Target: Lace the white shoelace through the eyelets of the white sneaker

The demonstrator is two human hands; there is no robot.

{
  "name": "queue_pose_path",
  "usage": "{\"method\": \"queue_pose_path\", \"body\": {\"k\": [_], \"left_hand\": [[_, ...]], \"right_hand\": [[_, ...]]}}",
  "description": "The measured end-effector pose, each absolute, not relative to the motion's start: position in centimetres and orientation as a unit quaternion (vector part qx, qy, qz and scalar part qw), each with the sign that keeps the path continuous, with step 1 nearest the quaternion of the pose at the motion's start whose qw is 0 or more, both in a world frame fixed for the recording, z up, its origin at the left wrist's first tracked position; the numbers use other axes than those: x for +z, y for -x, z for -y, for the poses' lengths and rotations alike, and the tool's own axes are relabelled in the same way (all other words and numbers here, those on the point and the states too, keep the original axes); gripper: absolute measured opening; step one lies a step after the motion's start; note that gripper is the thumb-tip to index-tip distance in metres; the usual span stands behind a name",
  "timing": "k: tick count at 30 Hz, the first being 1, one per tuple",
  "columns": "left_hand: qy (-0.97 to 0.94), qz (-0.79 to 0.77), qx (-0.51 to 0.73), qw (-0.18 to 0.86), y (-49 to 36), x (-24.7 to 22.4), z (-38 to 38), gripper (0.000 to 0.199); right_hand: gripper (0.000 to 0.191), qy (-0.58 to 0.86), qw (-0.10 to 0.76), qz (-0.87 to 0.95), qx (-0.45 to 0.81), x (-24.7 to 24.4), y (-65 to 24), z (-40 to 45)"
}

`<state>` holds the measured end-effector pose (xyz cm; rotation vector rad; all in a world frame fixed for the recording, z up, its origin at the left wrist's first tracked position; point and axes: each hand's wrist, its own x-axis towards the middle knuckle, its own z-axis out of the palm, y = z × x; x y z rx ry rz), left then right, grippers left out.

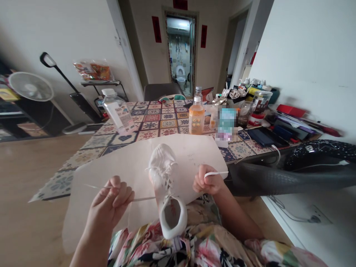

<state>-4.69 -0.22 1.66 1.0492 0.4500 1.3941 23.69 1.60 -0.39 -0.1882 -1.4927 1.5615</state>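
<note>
A white lace-up shoe (167, 185) lies in front of me, toe pointing away and heel opening toward my lap. My left hand (112, 198) is closed around one end of a white shoelace (144, 199), which runs from the fist to the side of the shoe. On the other side my right hand (208, 180) is closed too, pinching a white lace end that sticks out to the right. Both fists are apart from the shoe, one on each side. Lacing crosses the tongue, with loose loops near the toe. How the right lace reaches the shoe is hard to see.
Under the shoe a large pale sheet (111, 167) hangs over the edge of the patterned tablecloth (155, 116). A clear bottle (119, 113) stands at the left and an orange drink bottle (196, 116) mid-table. Clutter, including a dark tablet (263, 137), fills the right side.
</note>
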Motion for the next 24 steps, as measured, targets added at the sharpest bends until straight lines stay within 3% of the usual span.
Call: {"method": "queue_pose_path", "body": {"k": [5,11,18,24], "left_hand": [[-0.607,-0.321,0.485,0.541,5.9,0.1,0.4,0.042],[-0.714,-0.491,0.328,0.376,4.5,1.7,1.6,0.027],[-0.764,-0.508,0.185,0.352,4.9,1.8,1.3,0.028],[-0.827,-0.394,0.251,0.313,6.3,2.1,0.6,0.026]], "right_hand": [[0.042,0.112,0.382,0.705,0.588,1.0,-24.3,-1.2],[0.036,0.306,0.311,0.829,0.351,2.5,-23.9,0.3],[0.010,0.335,0.257,0.814,0.399,2.7,-24.4,0.6],[0.013,0.234,0.274,0.822,0.442,2.8,-25.9,-0.5]]}}
